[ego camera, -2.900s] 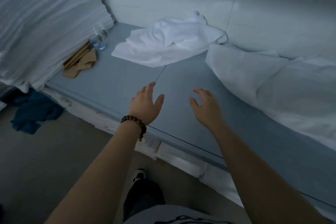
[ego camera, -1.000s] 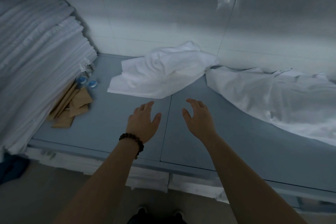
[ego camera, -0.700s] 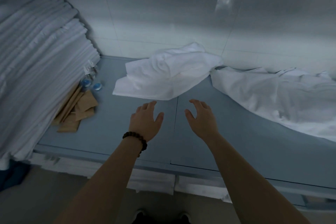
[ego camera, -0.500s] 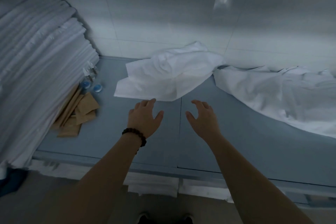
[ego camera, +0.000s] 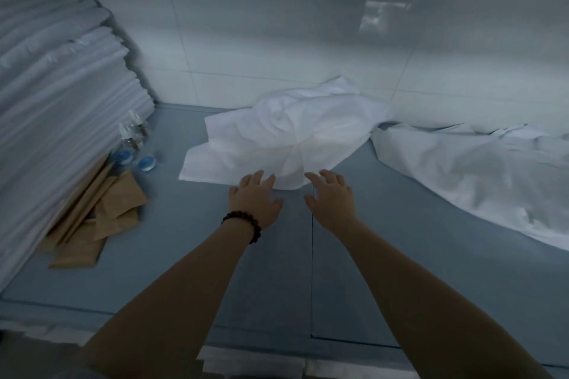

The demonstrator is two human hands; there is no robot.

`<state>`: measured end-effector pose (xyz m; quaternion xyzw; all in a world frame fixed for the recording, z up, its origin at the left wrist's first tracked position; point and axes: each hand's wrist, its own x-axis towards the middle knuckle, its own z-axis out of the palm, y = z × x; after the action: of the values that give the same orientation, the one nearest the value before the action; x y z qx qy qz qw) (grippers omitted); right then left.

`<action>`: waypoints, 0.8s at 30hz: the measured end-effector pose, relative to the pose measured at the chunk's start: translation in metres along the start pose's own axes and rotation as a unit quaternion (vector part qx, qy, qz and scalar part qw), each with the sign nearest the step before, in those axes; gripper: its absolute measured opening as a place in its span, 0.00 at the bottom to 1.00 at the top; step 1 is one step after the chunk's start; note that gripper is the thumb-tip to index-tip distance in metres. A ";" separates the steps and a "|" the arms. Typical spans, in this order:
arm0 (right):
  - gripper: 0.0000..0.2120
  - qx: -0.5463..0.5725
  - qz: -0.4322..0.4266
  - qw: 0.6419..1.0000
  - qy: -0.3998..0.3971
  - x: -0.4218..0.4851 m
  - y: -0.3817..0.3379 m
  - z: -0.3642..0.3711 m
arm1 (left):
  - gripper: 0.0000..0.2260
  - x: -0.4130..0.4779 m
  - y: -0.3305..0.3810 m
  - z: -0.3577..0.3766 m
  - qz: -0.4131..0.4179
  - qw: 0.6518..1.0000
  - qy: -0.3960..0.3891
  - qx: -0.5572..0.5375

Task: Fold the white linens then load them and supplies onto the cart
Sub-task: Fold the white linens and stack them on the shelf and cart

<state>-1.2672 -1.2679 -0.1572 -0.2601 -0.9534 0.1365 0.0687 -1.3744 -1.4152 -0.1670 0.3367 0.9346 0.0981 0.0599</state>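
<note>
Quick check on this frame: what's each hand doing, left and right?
Left hand: open, fingers spread, holding nothing, at the near edge of the crumpled white linen.
Right hand: open, holding nothing, at the same edge.

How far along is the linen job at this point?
Done: a tall stack of folded linens sits at the left. In hand: left hand and right hand reach, fingers open, for the near edge of a crumpled white linen; neither grips it. Left: that piece, the rumpled sheet at right, the bottles and brown packets. No cart is in view.
</note>
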 end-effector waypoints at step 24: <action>0.27 -0.085 0.003 0.985 -0.147 -0.088 -0.006 0.025 | 0.30 -0.081 0.004 0.017 0.075 0.979 -0.172 0.084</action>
<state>-1.1996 -1.3244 -0.1845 -0.2453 -0.9604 0.0921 -0.0952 -1.3068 -1.4610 -0.1794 0.4213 0.8875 -0.0353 0.1834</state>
